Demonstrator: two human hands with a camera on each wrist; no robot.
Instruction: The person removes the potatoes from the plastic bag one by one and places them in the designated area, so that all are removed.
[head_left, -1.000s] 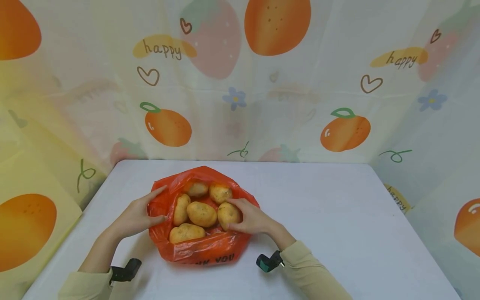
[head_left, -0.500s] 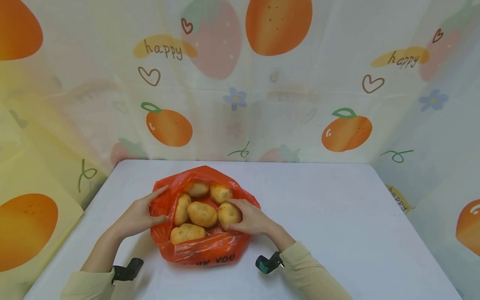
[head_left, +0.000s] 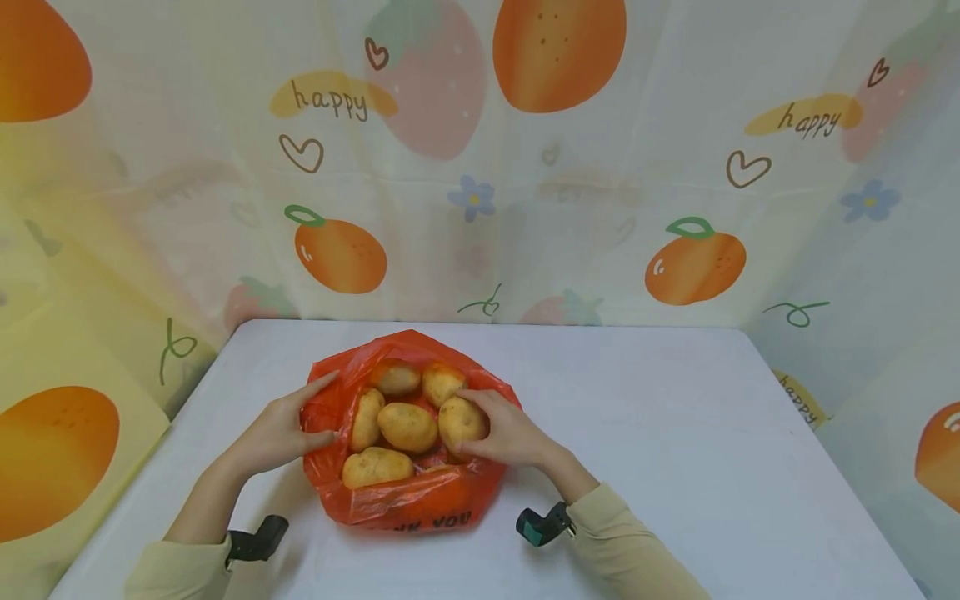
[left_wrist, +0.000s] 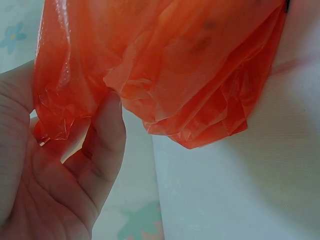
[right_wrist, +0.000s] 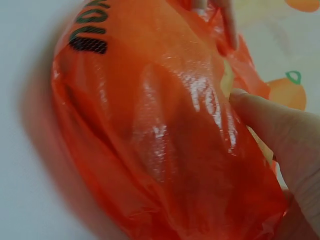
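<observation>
A red plastic bag (head_left: 405,504) with black lettering lies on its base with its mouth spread wide. Inside it are several potatoes, one of them in the middle (head_left: 407,427) and another at the near left (head_left: 377,467). My left hand (head_left: 273,429) holds the bag's left side; in the left wrist view, its fingers (left_wrist: 110,135) curl at the gathered plastic. At the right of the opening, my right hand (head_left: 510,429) grips a potato (head_left: 460,422) between thumb and fingers. The right wrist view shows the bag's outer wall (right_wrist: 150,125) hiding most of that potato.
The bag stands on a white table (head_left: 637,433), left of its middle. A fruit-printed curtain (head_left: 570,167) hangs behind the table and along both sides. Each wrist wears a small black camera, the left one (head_left: 258,539) and the right one (head_left: 543,525).
My right hand and the potato in it have lifted very slightly. The left hand keeps its hold on the bag.
</observation>
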